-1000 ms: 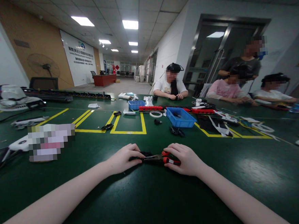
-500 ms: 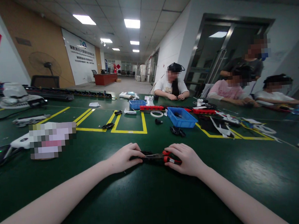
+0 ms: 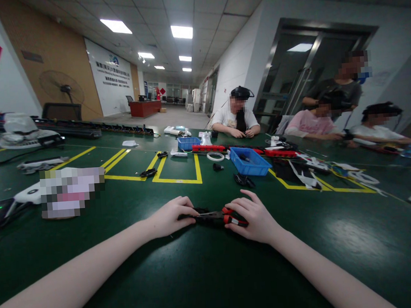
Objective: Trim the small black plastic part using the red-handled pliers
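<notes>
In the head view, my right hand [image 3: 256, 217] is closed around the red-and-black handles of the pliers [image 3: 215, 215], with one finger raised off them. Their metal jaws point left, toward my fingertips on the other side. My left hand [image 3: 172, 217] pinches a small black part [image 3: 203, 211] at the jaw tips. The fingers cover much of that part, so its exact kind cannot be made out. Both hands are low over the green tabletop [image 3: 207, 276].
Beyond my hands stand a blue bin [image 3: 250, 165] and black cable pieces [image 3: 244, 180]. Yellow tape [image 3: 179, 180] marks the table. A phone-like slab [image 3: 72, 194] lies at left. Across the table sits a person in white [image 3: 236, 119]; other people are at right.
One finger of my right hand has lifted away from the pliers, which have shifted very slightly left. My left hand stays in place. A person at the right has moved their hands.
</notes>
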### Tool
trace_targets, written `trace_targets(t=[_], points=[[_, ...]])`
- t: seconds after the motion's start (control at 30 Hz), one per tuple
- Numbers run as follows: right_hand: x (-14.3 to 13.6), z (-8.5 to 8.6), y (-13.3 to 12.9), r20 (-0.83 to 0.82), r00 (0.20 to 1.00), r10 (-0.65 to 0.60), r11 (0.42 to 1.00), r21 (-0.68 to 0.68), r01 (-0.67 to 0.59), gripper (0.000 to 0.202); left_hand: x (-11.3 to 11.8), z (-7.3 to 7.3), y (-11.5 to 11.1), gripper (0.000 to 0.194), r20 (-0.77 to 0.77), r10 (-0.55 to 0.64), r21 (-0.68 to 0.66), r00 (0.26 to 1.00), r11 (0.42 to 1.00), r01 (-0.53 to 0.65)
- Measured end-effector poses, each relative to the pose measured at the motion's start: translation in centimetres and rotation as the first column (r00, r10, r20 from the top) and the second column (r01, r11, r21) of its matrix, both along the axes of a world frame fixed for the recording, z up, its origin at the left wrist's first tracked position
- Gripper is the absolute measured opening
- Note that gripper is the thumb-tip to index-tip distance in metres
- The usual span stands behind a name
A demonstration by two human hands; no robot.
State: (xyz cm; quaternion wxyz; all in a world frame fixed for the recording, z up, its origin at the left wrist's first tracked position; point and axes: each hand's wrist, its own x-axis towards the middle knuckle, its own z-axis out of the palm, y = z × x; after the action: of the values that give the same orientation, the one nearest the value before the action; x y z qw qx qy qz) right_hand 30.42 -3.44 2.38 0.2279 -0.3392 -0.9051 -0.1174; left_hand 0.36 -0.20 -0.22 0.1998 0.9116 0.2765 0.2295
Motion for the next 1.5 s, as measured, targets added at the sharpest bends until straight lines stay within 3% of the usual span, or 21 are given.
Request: trace_targets(t=[0.43,0.87,1.13,1.5], points=[[0.8,-0.1,0.7,0.051,0.999,0.003,0.995,0.097,-0.008,0.034,0.0,0.0,0.0,0.025,0.005,-0.007,-0.001,1.0,1.0,0.007],[0.2,-0.1,0.5,0.051,0.999,0.014,0.999,0.037,-0.016,0.032,0.0,0.2,-0.1,0.024,0.029,-0.013,-0.012,1.0,1.0,0.014],[-0.3,-0.1,0.3,0.047,0.999,-0.002,0.997,-0.072,0.006,0.032,0.2,0.7,-0.6,0.021,0.044,0.003,-0.031,0.999,1.0,-0.001],[-0.6,-0.3,0.1,0.005,1.0,-0.004,0.99,-0.141,0.005,0.033,0.3,0.5,-0.2,0.009,0.181,-0.01,-0.089,0.983,0.996,0.027]])
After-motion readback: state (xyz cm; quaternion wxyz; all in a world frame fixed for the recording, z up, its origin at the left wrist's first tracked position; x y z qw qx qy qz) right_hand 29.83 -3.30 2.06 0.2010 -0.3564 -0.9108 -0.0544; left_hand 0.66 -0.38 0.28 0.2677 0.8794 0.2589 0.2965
